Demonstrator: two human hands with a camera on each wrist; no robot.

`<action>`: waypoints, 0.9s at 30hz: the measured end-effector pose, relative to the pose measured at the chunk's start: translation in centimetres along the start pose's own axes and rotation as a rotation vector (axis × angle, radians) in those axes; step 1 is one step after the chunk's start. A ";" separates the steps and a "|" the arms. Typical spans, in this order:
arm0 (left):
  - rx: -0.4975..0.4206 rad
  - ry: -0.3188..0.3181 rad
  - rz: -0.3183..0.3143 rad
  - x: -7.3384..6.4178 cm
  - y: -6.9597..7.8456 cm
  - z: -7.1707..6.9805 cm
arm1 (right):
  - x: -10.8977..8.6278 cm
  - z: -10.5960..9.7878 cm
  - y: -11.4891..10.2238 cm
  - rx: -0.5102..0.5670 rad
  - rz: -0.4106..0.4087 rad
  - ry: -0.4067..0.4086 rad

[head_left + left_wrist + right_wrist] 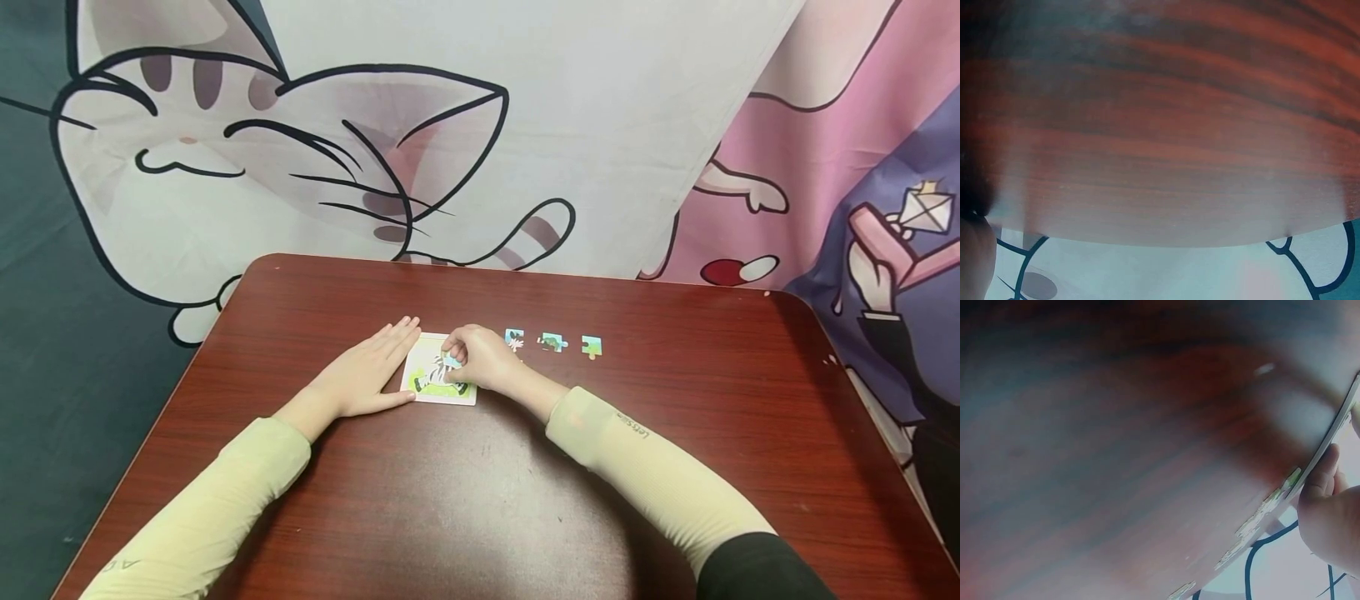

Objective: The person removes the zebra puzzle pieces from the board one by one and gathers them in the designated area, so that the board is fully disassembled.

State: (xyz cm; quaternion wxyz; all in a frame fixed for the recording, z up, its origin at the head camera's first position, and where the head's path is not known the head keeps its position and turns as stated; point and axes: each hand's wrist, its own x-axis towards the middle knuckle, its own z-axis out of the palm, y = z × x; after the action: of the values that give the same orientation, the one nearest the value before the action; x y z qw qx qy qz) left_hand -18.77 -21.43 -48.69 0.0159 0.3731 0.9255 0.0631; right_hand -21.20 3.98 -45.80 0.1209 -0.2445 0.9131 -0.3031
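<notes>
A small jigsaw board (442, 399) with a white rim, a zebra-like striped picture and green ground lies on the table. My left hand (363, 371) rests along its left side, fingers straight, the thumb at its lower left corner. Over the board, my right hand (486, 358) pinches a light-blue puzzle piece (451, 361) between thumb and fingers. Its fingers partly cover the picture. In the right wrist view, the right hand (1332, 515) is beside the board's edge (1325, 440); the held piece cannot be made out there. Only a sliver of left hand (975, 262) shows in the left wrist view.
Three loose puzzle pieces lie in a row right of the board: one piece (514, 338) near the right wrist, a middle piece (553, 342) and a far-right piece (592, 346). The brown wooden table (480, 500) ends before a cartoon-cat curtain (600, 167).
</notes>
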 end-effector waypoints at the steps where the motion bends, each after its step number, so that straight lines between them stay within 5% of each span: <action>1: -0.002 0.001 0.000 0.0 0.0 0.0 | 0.0 0.0 0.0 -0.003 -0.002 0.002; 27: -0.019 -0.037 -0.018 0.0 -0.1 -0.1 | -0.4 -0.1 -0.4 0.002 -0.055 0.045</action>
State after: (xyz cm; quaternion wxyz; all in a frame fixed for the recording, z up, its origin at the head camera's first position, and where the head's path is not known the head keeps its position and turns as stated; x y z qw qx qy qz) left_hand -18.85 -21.46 -48.58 0.0370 0.3656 0.9278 0.0650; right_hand -20.78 3.99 -45.43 0.0924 -0.2623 0.9082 -0.3128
